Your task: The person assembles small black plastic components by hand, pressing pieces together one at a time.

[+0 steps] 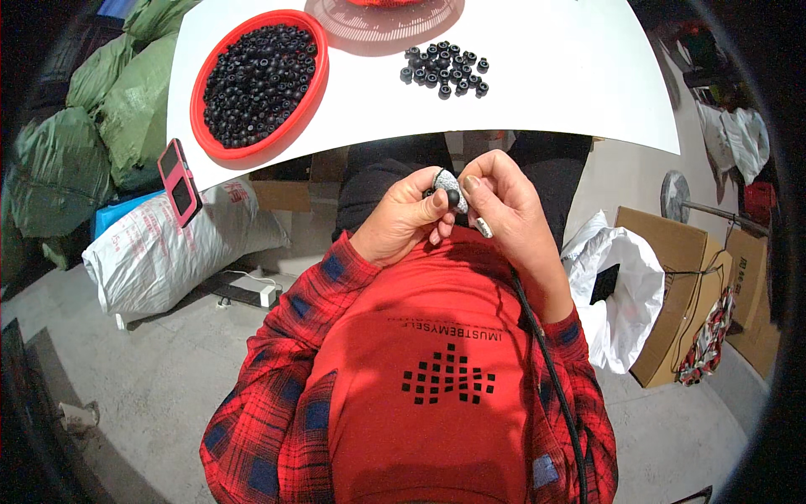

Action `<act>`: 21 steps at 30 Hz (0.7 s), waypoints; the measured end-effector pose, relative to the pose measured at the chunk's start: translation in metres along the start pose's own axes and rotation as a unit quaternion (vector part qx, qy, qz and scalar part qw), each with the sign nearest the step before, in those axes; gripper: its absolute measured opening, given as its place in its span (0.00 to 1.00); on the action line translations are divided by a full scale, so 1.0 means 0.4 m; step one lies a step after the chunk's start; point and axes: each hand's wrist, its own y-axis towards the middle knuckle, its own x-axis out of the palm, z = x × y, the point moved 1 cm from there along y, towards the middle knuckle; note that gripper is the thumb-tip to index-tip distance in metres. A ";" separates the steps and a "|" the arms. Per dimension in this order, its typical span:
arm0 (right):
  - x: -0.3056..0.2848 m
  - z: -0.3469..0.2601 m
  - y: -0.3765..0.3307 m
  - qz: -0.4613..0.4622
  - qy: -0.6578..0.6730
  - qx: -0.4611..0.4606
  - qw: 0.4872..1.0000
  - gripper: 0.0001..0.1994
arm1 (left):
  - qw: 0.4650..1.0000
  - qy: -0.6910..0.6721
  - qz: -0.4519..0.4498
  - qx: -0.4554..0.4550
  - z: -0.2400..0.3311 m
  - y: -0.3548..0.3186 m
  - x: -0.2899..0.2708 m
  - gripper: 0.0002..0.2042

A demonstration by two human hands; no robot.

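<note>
My left hand point(403, 220) pinches a small black round bead point(453, 198) between thumb and fingers, close to my chest. My right hand point(504, 206) holds a small grey rough pad point(447, 182) against that bead, and a slim white stick point(484, 227) pokes out below its fingers. Both hands touch at the bead, just under the white table's point(546, 76) near edge. On the table, a red round basin point(312, 84) is full of black beads, and a loose cluster of black beads point(445, 69) lies to its right.
A red perforated tray point(386, 21) sits at the table's far edge. A pink phone point(179, 181) hangs off the table's left corner. Green sacks point(101, 118) and a white sack point(159, 244) lie left; cardboard boxes point(672, 286) and a white bag point(621, 286) right.
</note>
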 end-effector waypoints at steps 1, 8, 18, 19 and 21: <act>0.001 -0.005 0.000 0.000 0.014 0.008 1.000 0.05 | 1.000 0.000 -0.009 -0.001 0.000 0.002 0.000 0.11; 0.007 -0.027 -0.001 -0.007 0.046 0.026 0.999 0.05 | 1.000 -0.014 -0.006 0.003 -0.001 0.003 -0.004 0.10; 0.009 -0.035 -0.007 -0.036 0.003 -0.003 0.999 0.05 | 0.999 -0.018 0.008 0.027 -0.011 0.006 -0.011 0.10; 0.010 -0.035 -0.007 -0.032 0.012 0.000 0.999 0.05 | 0.999 -0.010 0.009 0.031 -0.011 0.006 -0.011 0.10; 0.007 -0.029 -0.006 -0.028 0.021 0.004 0.999 0.05 | 0.999 -0.003 0.012 0.037 -0.010 0.006 -0.009 0.10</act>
